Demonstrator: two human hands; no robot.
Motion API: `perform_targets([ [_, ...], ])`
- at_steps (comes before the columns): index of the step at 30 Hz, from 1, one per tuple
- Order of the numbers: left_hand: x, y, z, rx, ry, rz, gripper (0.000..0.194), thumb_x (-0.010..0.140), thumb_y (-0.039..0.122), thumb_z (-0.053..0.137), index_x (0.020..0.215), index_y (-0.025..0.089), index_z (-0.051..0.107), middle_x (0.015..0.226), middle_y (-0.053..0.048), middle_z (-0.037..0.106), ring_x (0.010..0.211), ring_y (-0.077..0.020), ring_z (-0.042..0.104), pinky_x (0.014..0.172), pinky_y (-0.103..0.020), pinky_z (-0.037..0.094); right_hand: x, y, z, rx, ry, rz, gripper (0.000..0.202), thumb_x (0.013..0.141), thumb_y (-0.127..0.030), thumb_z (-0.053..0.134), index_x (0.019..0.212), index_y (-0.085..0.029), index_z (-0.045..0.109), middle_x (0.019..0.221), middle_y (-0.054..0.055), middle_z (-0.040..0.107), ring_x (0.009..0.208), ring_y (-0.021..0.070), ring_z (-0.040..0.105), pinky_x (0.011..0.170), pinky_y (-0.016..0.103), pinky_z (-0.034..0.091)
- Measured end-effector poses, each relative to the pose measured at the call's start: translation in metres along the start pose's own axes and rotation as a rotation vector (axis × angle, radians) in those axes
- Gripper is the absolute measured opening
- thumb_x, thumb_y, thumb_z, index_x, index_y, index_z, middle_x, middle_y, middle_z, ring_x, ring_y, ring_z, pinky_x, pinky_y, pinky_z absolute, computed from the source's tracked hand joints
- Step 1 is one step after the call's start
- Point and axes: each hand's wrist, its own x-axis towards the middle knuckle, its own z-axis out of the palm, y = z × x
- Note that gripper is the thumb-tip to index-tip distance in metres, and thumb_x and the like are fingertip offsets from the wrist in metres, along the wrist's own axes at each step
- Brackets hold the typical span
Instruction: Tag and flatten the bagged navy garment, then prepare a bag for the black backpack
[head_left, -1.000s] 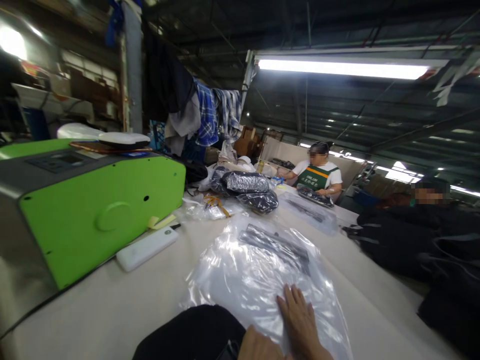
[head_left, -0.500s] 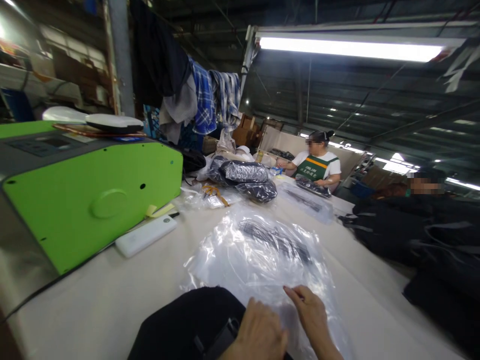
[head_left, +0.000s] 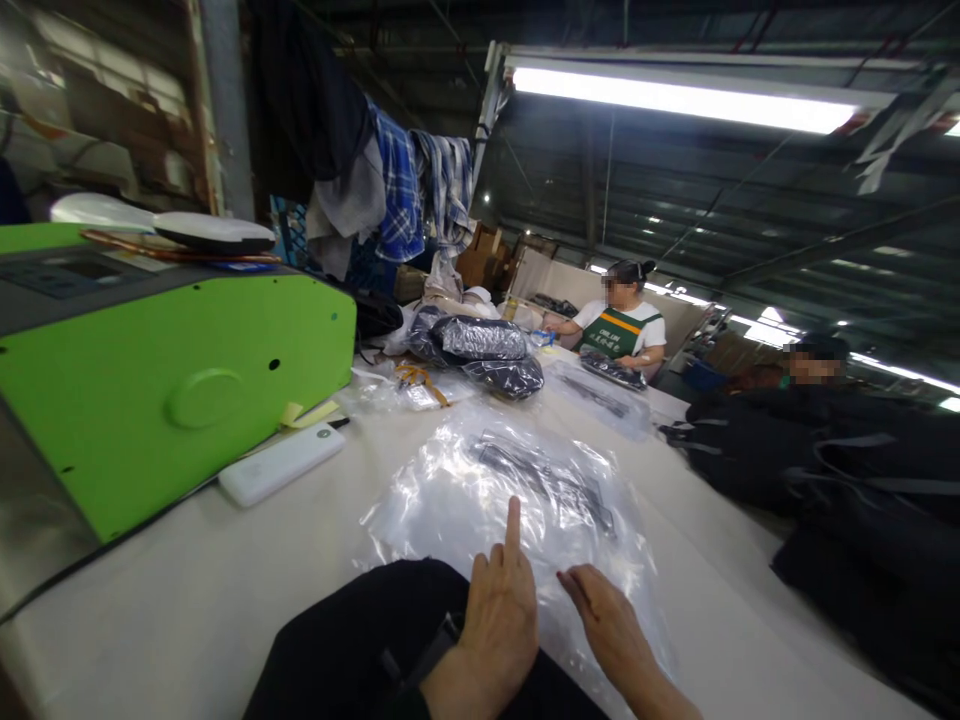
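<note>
A stack of clear plastic bags (head_left: pixel 442 500) with dark printing lies on the table. My left hand (head_left: pixel 499 625) is over the near edge of the bags, beside a black fabric item (head_left: pixel 360 630) with a dark strap or buckle. Its index finger points forward, the other fingers are partly bent, and nothing shows in its grasp. To its right, my right hand (head_left: pixel 611 625) has thumb and fingers pinched together at the clear plastic. Part of the black item extends beneath my left wrist.
A green machine (head_left: pixel 187 390) stands at left, with a white power bank (head_left: pixel 283 464) beside it. Bagged dark goods (head_left: pixel 487 345) are piled behind the bags. A person in a green apron (head_left: pixel 619 325) works across the table; black bags (head_left: pixel 862 450) and another person are at right.
My left hand has moved slightly forward and left, and its index finger has straightened from a curled position. My right hand remains pinched at the plastic. The view has shifted a little.
</note>
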Motion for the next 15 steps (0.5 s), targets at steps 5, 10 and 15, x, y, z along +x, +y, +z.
perform_targets([
  [5,0.002,-0.002,0.0,-0.059,-0.074,0.012,0.035,0.081,0.002,0.035,0.106,0.006,0.06,0.116,-0.02,0.057,0.108,-0.0311,0.05,0.092,-0.045,0.038,-0.012,-0.005,-0.007,-0.033,-0.087,0.016,0.038,0.087,-0.056,0.042,0.078,-0.024,0.059,0.077,0.002,0.065,0.071,0.0187,0.062,0.067,0.029,0.046],
  [10,-0.001,-0.002,-0.004,-0.074,-0.028,-0.026,0.032,0.081,0.002,0.036,0.101,0.007,0.061,0.105,-0.019,0.058,0.102,-0.0308,0.051,0.089,-0.044,0.038,-0.022,-0.014,-0.008,-0.09,-0.083,0.035,0.031,0.083,-0.042,0.043,0.093,-0.018,0.06,0.089,0.01,0.067,0.083,0.0267,0.063,0.075,0.038,0.045],
  [15,-0.003,-0.003,-0.006,-0.114,0.0,-0.014,0.028,0.081,0.006,0.039,0.097,0.006,0.062,0.104,-0.019,0.058,0.101,-0.0319,0.052,0.088,-0.046,0.037,-0.021,-0.012,-0.013,-0.102,-0.083,0.123,0.027,0.084,-0.038,0.042,0.07,-0.022,0.058,0.078,0.006,0.067,0.074,0.0231,0.062,0.069,0.034,0.043],
])
